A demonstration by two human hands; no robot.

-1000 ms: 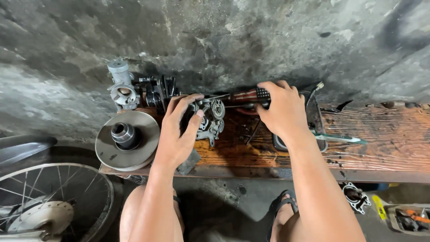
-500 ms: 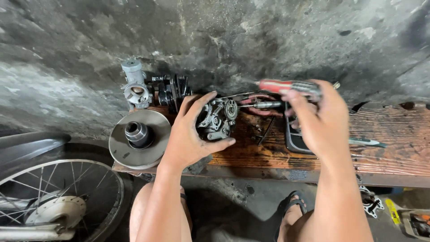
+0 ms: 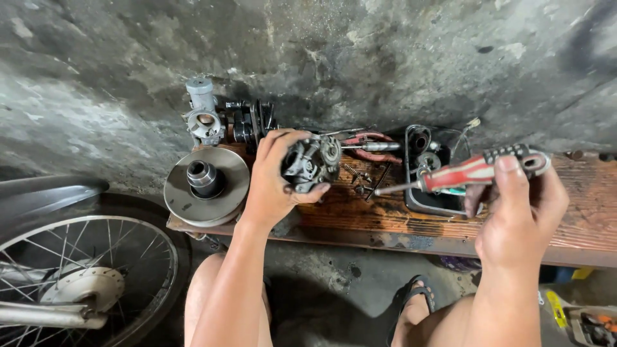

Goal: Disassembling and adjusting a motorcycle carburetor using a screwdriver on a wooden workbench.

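My left hand (image 3: 273, 183) grips a small grey metal carburettor-like part (image 3: 310, 162) and holds it just above the wooden bench (image 3: 578, 225). My right hand (image 3: 520, 215) holds a screwdriver (image 3: 463, 172) with a red, black and grey handle, lifted to the right of the part, its tip pointing left and slightly down. A gap separates the screwdriver tip from the part.
On the bench's left end lies a round metal pulley disc (image 3: 205, 185), with another grey engine part (image 3: 202, 115) behind it. Red-handled pliers (image 3: 369, 148), springs and a dark tray (image 3: 427, 167) of small parts sit mid-bench. A spoked wheel (image 3: 77, 276) stands lower left. A rough concrete wall rises behind.
My right hand has drawn the screwdriver away to the right and down from the part. My left hand has lifted and turned the metal part. The view has shifted left.
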